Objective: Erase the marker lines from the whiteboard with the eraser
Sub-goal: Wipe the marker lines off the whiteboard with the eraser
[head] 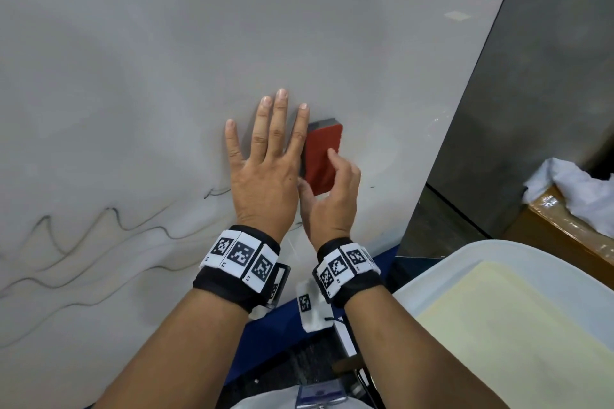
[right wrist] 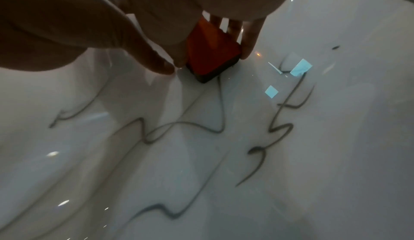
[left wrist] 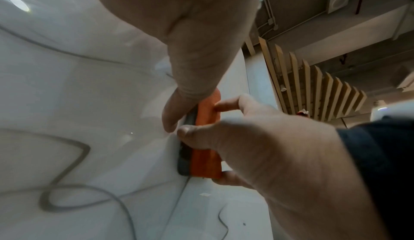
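A red eraser [head: 324, 156] with a dark felt face lies flat against the whiteboard [head: 166, 60]. My right hand [head: 335, 199] grips it from below, thumb on one long edge and fingers on the other. My left hand [head: 265, 169] lies flat on the board just left of the eraser, fingers straight and spread. In the left wrist view its thumb touches the eraser's [left wrist: 205, 158] left edge. Wavy black marker lines [head: 113, 226] run across the lower left of the board. In the right wrist view more marker lines [right wrist: 179, 128] show below the eraser [right wrist: 208, 56].
The board's right edge meets a dark wall panel [head: 531, 109]. A white tray [head: 448, 262] holding a cream sheet sits at the lower right. Beyond it is a cardboard box [head: 558, 236] with crumpled white material. A blue strip [head: 265, 325] runs below the board.
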### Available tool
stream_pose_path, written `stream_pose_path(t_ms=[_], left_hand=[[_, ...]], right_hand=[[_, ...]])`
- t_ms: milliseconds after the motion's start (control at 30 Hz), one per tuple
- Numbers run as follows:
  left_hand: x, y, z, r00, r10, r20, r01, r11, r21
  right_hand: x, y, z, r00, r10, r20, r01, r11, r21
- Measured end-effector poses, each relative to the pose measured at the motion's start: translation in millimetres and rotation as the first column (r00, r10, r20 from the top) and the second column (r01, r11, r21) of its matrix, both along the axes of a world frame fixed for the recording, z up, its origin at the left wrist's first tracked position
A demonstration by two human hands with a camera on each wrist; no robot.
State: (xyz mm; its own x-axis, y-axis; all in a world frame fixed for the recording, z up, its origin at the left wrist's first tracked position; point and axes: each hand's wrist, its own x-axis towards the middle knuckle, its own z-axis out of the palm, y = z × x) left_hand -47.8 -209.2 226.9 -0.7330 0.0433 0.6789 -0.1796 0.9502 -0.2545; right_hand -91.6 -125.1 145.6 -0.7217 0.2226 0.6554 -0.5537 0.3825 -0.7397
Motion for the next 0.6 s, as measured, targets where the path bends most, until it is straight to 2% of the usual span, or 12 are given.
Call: stream_pose_path(t_ms=[67,100,200,233,267,367,433,467,567,600], left_hand=[[-1,-1,-1,1.000,-0.011,-0.014,0.011,1.000,0.016],[-1,-3,-1,1.000,-0.010,-0.012,0.011,1.000,0.023],[-2,-6,-2,1.000,-0.005,-0.002,0.005,1.000,0.022],[-2,-5,-2,1.000,-0.007,0.001,0.007,1.000,0.018],[-1,-5,-3,1.000,-0.010,0.002,0.010,1.000,0.015],[-3,-2,-3,1.000,-0.004,-0.018,0.005,1.000,0.014],[-4,0,-4,1.000,0.001,-0.023,-0.001,1.000,0.011],[-4,1,-4,1.000,-0.001,-0.023,0.002,1.000,0.012],[-4,3,-3,1.000,-0.005,-0.023,0.005,1.000,0.025],[-4,4,-3,1.000,-0.001,-0.023,0.002,1.000,0.030]], right_hand=[[-7,11,0,1.000,-0.011,0.018,0.010,0.999,0.047],[-12,19,1,0.998,-0.035,0.052,0.035,0.999,0.002],[-26,34,5,0.966,-0.071,0.250,0.144,0.947,-0.286],[-27,33,4,0.956,-0.081,0.280,0.170,0.935,-0.310],[-24,30,3,0.958,-0.101,0.269,0.179,0.942,-0.285],[-11,19,-8,0.992,-0.069,0.105,0.082,0.989,-0.123],[-14,22,-15,0.995,-0.051,0.088,0.058,0.996,-0.069],[-19,26,-17,0.991,-0.065,0.117,0.077,0.992,-0.098],[-31,39,-18,0.954,-0.072,0.290,0.167,0.934,-0.316],[-32,39,-19,0.949,-0.075,0.307,0.181,0.924,-0.336]])
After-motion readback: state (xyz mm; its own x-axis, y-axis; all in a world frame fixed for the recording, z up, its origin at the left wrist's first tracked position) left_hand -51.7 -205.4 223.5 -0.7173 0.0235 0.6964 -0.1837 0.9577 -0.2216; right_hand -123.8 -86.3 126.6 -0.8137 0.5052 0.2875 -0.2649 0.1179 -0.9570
